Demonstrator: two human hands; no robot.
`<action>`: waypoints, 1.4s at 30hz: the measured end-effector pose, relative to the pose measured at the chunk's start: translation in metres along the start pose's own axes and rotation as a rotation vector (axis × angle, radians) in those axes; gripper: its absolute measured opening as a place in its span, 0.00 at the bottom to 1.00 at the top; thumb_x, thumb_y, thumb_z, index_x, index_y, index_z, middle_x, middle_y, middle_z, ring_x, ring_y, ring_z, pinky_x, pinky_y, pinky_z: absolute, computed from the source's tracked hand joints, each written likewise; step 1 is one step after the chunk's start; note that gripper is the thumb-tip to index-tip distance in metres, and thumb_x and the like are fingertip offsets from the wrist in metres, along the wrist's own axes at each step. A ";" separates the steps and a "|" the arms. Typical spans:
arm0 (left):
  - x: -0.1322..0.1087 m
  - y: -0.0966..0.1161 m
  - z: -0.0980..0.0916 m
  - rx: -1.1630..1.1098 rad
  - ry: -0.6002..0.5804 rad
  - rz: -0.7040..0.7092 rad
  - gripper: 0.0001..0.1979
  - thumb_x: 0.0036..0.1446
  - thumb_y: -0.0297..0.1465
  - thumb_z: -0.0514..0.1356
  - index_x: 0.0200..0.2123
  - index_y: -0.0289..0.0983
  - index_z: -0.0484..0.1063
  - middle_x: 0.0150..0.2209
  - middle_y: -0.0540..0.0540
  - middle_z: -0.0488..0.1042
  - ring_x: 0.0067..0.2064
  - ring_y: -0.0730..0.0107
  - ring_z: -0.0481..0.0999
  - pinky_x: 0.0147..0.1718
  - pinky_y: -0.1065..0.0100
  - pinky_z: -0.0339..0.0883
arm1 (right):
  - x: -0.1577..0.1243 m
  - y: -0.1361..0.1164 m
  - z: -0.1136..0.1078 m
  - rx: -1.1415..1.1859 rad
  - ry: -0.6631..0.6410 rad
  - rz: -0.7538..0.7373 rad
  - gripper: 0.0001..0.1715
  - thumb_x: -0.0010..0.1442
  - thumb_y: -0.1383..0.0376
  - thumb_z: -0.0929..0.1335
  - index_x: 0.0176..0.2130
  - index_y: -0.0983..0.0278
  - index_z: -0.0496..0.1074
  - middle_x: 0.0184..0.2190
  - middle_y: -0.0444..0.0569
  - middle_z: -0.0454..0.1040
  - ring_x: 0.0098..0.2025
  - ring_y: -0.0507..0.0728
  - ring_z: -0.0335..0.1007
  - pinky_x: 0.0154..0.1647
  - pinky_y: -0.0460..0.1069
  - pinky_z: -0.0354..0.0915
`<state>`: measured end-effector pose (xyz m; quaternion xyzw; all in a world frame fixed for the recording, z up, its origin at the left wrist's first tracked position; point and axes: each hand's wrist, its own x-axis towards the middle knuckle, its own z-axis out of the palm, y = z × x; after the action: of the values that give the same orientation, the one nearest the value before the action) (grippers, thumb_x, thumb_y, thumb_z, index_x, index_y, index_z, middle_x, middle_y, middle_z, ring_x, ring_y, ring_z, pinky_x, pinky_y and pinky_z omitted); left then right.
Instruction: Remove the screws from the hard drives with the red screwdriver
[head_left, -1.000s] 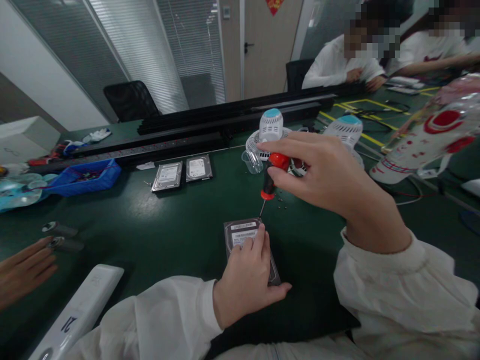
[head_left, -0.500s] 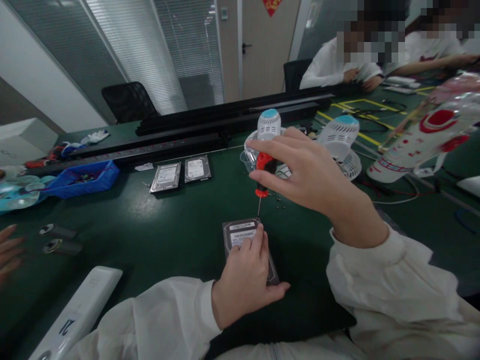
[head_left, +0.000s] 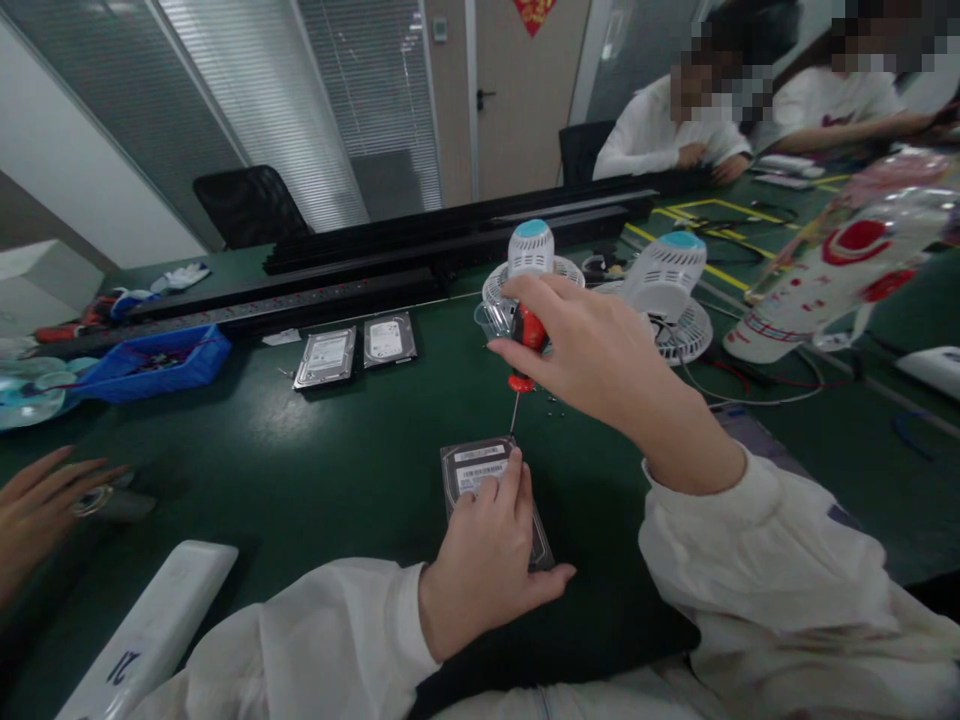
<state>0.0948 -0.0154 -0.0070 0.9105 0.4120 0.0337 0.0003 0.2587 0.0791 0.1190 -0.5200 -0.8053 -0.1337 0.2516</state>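
A hard drive point(head_left: 481, 452) with white labels lies on the green table in front of me. Across its top, my left hand point(head_left: 487, 540) rests with fingers stretched out, pressing on it, and the thumb sticks out past its lower right corner. My right hand point(head_left: 592, 370) is closed on the red and black handle of a screwdriver point(head_left: 529, 335). The shaft points down, its tip at the drive's far right corner, close to my left fingertip. A screw under the tip is too small to make out. Some small screws point(head_left: 553, 408) lie just beyond, to the right.
Two more hard drives point(head_left: 325, 358) lie farther back. Leftward are a blue bin point(head_left: 154, 362), a white device marked 21 point(head_left: 150, 630) and another person's hand point(head_left: 45, 510) over metal cylinders point(head_left: 120, 505). White fans point(head_left: 667, 280) and a large bottle point(head_left: 825, 270) stand right; people sit beyond.
Another person's hand has come in from the left and reached the metal cylinders. My hands, screwdriver and hard drive keep nearly the same positions; the view has shifted slightly.
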 end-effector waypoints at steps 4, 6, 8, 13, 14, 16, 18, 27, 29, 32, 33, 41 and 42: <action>0.000 0.000 0.000 0.016 0.015 0.003 0.51 0.59 0.59 0.58 0.69 0.22 0.60 0.72 0.24 0.56 0.56 0.44 0.74 0.47 0.53 0.75 | -0.002 -0.004 0.003 0.221 -0.024 0.015 0.30 0.61 0.63 0.66 0.60 0.67 0.59 0.39 0.52 0.75 0.31 0.56 0.68 0.30 0.51 0.59; 0.000 0.000 0.000 0.023 0.015 0.002 0.51 0.59 0.59 0.57 0.69 0.23 0.61 0.72 0.25 0.56 0.56 0.44 0.74 0.46 0.53 0.75 | -0.003 -0.006 0.004 0.256 -0.028 0.004 0.24 0.62 0.61 0.66 0.55 0.66 0.60 0.37 0.51 0.73 0.30 0.55 0.66 0.29 0.50 0.58; 0.000 0.000 0.000 0.025 0.009 -0.003 0.51 0.59 0.59 0.58 0.69 0.23 0.61 0.72 0.25 0.57 0.56 0.44 0.74 0.46 0.54 0.75 | -0.002 -0.007 0.004 0.205 -0.002 -0.007 0.20 0.65 0.53 0.65 0.49 0.64 0.63 0.38 0.51 0.73 0.31 0.56 0.65 0.30 0.50 0.56; 0.001 0.000 -0.001 0.016 0.014 0.002 0.51 0.59 0.60 0.58 0.69 0.22 0.61 0.71 0.25 0.57 0.56 0.44 0.74 0.46 0.53 0.75 | 0.000 -0.004 0.001 0.151 0.040 0.034 0.19 0.66 0.49 0.66 0.42 0.61 0.67 0.26 0.43 0.68 0.26 0.53 0.60 0.30 0.50 0.51; 0.001 0.000 -0.001 0.014 0.018 0.001 0.51 0.59 0.60 0.58 0.69 0.22 0.61 0.71 0.25 0.57 0.56 0.44 0.74 0.46 0.54 0.75 | 0.000 -0.003 0.000 0.170 0.033 0.039 0.16 0.65 0.52 0.66 0.43 0.61 0.67 0.24 0.42 0.66 0.25 0.52 0.59 0.29 0.50 0.51; 0.000 0.000 0.000 0.012 0.022 -0.003 0.51 0.59 0.59 0.58 0.69 0.23 0.61 0.72 0.26 0.57 0.56 0.44 0.73 0.46 0.54 0.74 | 0.000 -0.001 -0.003 0.212 0.009 0.046 0.17 0.63 0.58 0.66 0.49 0.62 0.66 0.24 0.40 0.65 0.23 0.52 0.58 0.29 0.50 0.52; 0.000 0.000 0.000 0.012 0.024 -0.004 0.51 0.59 0.59 0.58 0.69 0.23 0.61 0.72 0.26 0.57 0.56 0.44 0.73 0.46 0.54 0.74 | -0.001 0.001 -0.005 0.221 -0.017 0.054 0.21 0.60 0.60 0.66 0.52 0.63 0.64 0.24 0.40 0.65 0.21 0.51 0.56 0.27 0.50 0.51; 0.001 -0.001 0.000 0.012 0.017 0.001 0.51 0.59 0.60 0.57 0.69 0.23 0.61 0.72 0.27 0.57 0.57 0.44 0.73 0.47 0.53 0.74 | 0.001 0.010 -0.012 0.195 -0.037 0.080 0.13 0.55 0.58 0.70 0.37 0.61 0.66 0.22 0.41 0.65 0.23 0.51 0.57 0.28 0.50 0.52; 0.001 -0.001 0.000 0.010 0.019 0.001 0.52 0.59 0.60 0.58 0.69 0.23 0.61 0.72 0.26 0.57 0.57 0.44 0.73 0.48 0.54 0.74 | 0.001 0.012 -0.017 0.255 -0.089 0.044 0.10 0.53 0.62 0.70 0.36 0.61 0.67 0.24 0.41 0.67 0.24 0.51 0.59 0.29 0.50 0.54; 0.000 -0.001 0.000 0.010 0.018 -0.001 0.51 0.59 0.60 0.57 0.69 0.23 0.61 0.72 0.26 0.57 0.58 0.44 0.73 0.48 0.54 0.74 | 0.001 0.014 -0.021 0.263 -0.153 0.022 0.11 0.57 0.57 0.70 0.37 0.61 0.69 0.25 0.42 0.68 0.26 0.52 0.60 0.29 0.50 0.53; 0.000 0.000 0.000 0.011 0.017 -0.002 0.51 0.59 0.60 0.57 0.69 0.23 0.61 0.72 0.26 0.57 0.58 0.43 0.73 0.48 0.54 0.73 | 0.001 0.014 -0.020 0.251 -0.148 0.040 0.13 0.61 0.54 0.68 0.36 0.61 0.68 0.25 0.42 0.68 0.25 0.52 0.59 0.29 0.50 0.52; -0.001 -0.001 0.001 0.014 0.021 0.005 0.51 0.59 0.60 0.57 0.69 0.22 0.60 0.72 0.26 0.56 0.57 0.44 0.73 0.48 0.53 0.74 | 0.002 0.017 -0.011 0.322 -0.073 0.066 0.15 0.63 0.57 0.67 0.48 0.61 0.69 0.28 0.42 0.70 0.26 0.52 0.61 0.31 0.51 0.56; -0.001 -0.001 0.001 0.013 0.023 0.005 0.51 0.59 0.60 0.57 0.69 0.22 0.60 0.72 0.26 0.56 0.57 0.44 0.73 0.48 0.54 0.74 | 0.002 0.017 -0.011 0.329 -0.067 0.055 0.16 0.62 0.59 0.67 0.49 0.61 0.67 0.29 0.42 0.71 0.26 0.53 0.61 0.31 0.51 0.56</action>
<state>0.0938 -0.0154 -0.0077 0.9111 0.4100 0.0415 -0.0105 0.2767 0.0824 0.1282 -0.4979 -0.8096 0.0245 0.3099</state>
